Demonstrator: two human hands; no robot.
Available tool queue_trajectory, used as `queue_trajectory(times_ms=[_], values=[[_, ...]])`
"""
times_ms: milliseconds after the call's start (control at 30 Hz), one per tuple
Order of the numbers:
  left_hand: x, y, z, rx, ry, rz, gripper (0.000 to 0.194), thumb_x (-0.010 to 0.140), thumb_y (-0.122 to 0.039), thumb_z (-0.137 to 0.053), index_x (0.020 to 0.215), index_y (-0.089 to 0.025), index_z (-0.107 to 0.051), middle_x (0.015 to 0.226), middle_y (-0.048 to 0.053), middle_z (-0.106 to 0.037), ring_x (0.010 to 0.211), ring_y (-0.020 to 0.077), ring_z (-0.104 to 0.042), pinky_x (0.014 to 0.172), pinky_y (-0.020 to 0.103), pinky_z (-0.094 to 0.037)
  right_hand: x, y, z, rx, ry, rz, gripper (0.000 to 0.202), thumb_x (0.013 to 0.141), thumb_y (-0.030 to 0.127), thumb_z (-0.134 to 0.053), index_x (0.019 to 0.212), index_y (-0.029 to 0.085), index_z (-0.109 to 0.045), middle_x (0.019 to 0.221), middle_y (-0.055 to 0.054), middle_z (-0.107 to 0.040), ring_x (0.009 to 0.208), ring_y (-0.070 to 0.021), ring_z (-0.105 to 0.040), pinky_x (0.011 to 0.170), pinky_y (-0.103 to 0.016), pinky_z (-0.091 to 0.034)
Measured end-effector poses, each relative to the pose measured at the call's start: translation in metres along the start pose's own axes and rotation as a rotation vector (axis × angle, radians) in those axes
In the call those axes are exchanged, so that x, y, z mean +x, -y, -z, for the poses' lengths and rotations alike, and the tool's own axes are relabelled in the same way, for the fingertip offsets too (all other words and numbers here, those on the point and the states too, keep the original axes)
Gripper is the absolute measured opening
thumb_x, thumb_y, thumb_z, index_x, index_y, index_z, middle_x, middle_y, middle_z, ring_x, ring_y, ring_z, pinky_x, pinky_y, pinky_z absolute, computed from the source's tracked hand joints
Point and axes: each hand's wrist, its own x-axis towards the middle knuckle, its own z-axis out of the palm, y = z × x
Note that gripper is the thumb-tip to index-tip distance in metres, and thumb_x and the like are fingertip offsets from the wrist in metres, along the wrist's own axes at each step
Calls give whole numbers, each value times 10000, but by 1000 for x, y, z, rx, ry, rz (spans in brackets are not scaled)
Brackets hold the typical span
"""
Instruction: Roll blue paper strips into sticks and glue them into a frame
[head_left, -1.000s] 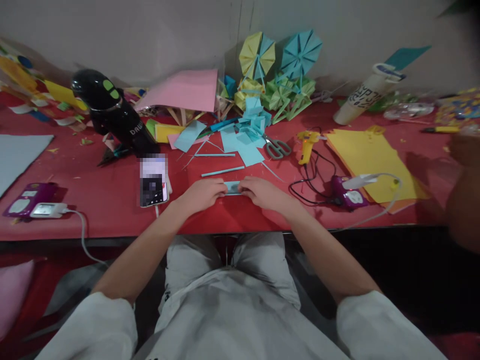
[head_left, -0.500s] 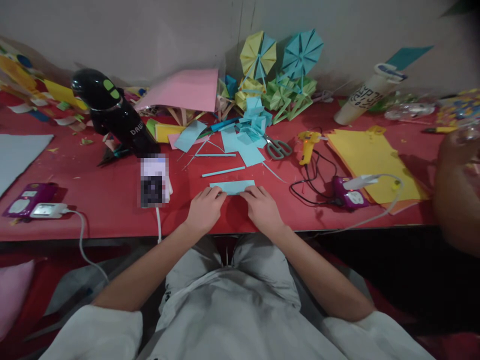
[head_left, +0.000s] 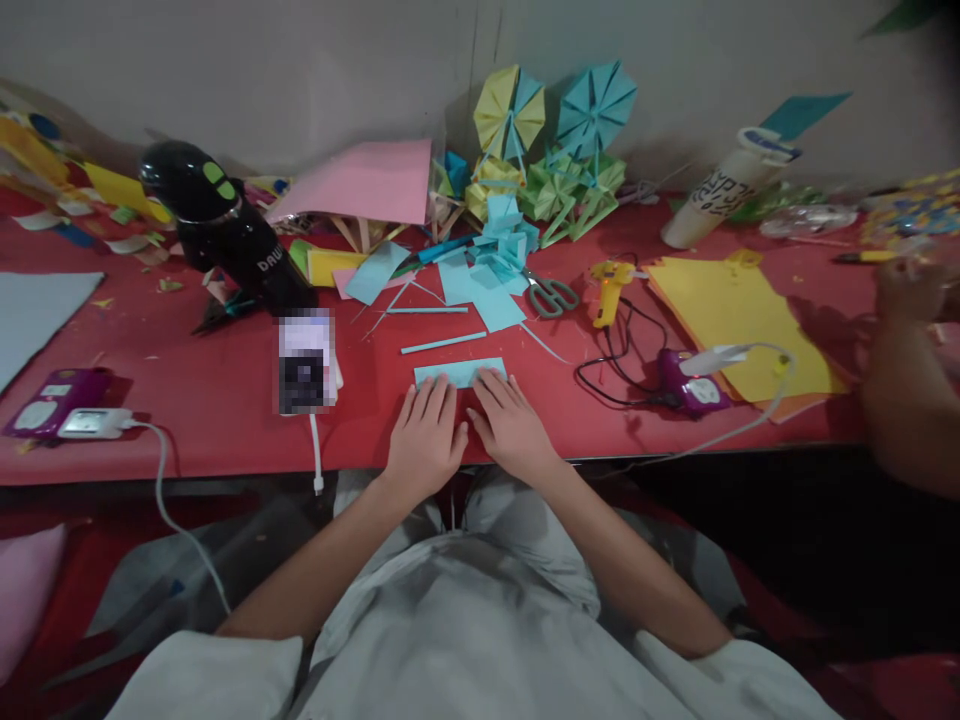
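A light-blue strip of paper (head_left: 459, 372) lies flat on the red table in front of me. My left hand (head_left: 426, 432) rests on its near edge with fingers stretched out, toward the left half. On the right half, the fingers of my right hand (head_left: 511, 420) are likewise spread flat over the paper's near edge. Both thumbs point inward, apart from each other. Just beyond the strip lie two thin rolled blue paper sticks (head_left: 444, 343). Farther back are loose blue paper pieces (head_left: 495, 300) and a pair of scissors (head_left: 553, 296) with grey handles.
A yellow glue gun (head_left: 609, 292) with a black cord stands right of the scissors, near a purple socket block (head_left: 694, 385) and yellow paper sheets (head_left: 772, 320). On the left are a black bottle (head_left: 240, 235) and a phone (head_left: 306, 360). Another person's arm (head_left: 911, 390) reaches in at right.
My fingers have gone from pinching the strip's near edge at both sides to lying flat and stretched out on it. The other person's hand at right has moved.
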Motion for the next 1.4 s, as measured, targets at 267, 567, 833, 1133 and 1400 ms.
queue_trajectory(times_ms=[267,567,833,1133,1400], values=[[-1,0,-2,-19,20,32,527,1010,-310,-417,1502,-128,-450,1561,192,-456,1455,344,-429,1191,545,-368,4,-19,8,-12,49,79,462,1035,285,-386,1447,146,-543,1563,-168,-461,1477,-288,-396,1211,-546,-317],[18,7,10,60,60,5,354,984,-165,-431,1280,-155,-625,1292,161,-629,1164,298,-611,975,440,-513,29,-73,32,152,40,145,330,984,184,-479,1151,239,-758,1082,-108,-651,1019,-236,-606,936,-430,-508],[27,12,12,55,114,4,325,966,-123,-455,1205,-191,-665,1145,118,-638,996,251,-609,809,370,-522,35,-78,38,169,48,227,265,1010,226,-456,1040,197,-718,1027,-101,-675,978,-235,-605,911,-388,-505],[51,21,39,75,395,-12,316,971,-67,-410,1088,-175,-683,1111,101,-654,1043,247,-604,777,340,-513,52,-66,50,78,220,150,176,940,123,-482,914,183,-645,985,-120,-662,981,-254,-596,936,-395,-468],[57,20,42,119,415,-99,351,870,22,-470,1137,-142,-629,1095,132,-640,1075,282,-607,871,386,-499,83,-60,65,112,527,-117,125,872,97,-557,843,180,-646,880,-77,-713,779,-182,-619,715,-285,-445]])
